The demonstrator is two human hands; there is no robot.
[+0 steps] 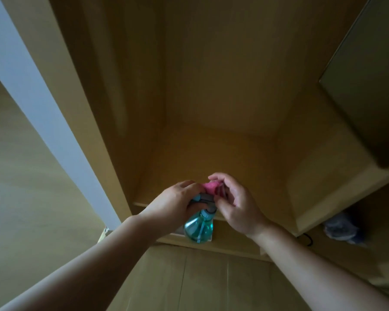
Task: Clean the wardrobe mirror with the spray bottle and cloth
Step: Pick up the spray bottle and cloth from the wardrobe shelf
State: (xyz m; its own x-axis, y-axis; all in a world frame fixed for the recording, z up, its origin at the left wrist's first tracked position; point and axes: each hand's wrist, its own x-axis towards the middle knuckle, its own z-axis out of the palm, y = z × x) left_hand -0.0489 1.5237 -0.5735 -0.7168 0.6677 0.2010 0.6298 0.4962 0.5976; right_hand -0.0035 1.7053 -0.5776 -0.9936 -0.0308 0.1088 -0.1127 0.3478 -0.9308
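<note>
gripping spray bottle (199, 227), left hand (177, 202); right hand (235, 203) pinching cloth (211, 187).

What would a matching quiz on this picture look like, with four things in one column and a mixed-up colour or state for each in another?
Things:
1. spray bottle
2. cloth
3. left hand
4. right hand

Colour or state:
a. holds the cloth
b. pink
c. grips the bottle's grey top
d. see-through teal

Pairs: 1-d, 2-b, 3-c, 4-a
</note>
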